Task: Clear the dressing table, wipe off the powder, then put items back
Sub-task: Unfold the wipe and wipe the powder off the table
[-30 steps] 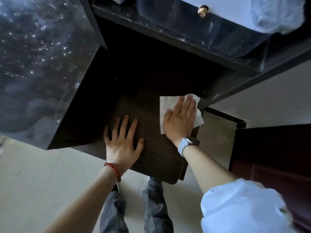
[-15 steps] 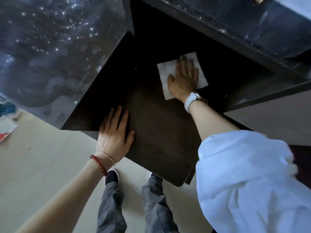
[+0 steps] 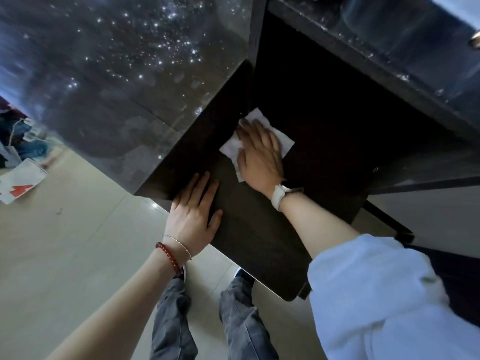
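Note:
The dark wooden dressing table top point(image 3: 262, 237) fills the middle of the view. A white tissue point(image 3: 284, 141) lies flat on it near the back left corner. My right hand point(image 3: 259, 154), with a white watch on the wrist, presses flat on the tissue with straight fingers. My left hand point(image 3: 194, 214) rests flat on the table's front left edge, fingers spread, with a red bead bracelet and a thin bangle on the wrist.
A glossy dark panel point(image 3: 117, 81) with bright specks stands along the table's left side. A dark shelf edge point(image 3: 389, 68) runs above the back right. A white and red paper point(image 3: 20, 183) lies on the pale floor at left. My legs stand below the table edge.
My right hand has slid the tissue from the right side of the table up and across to the back left corner. My left hand has stayed on the front edge.

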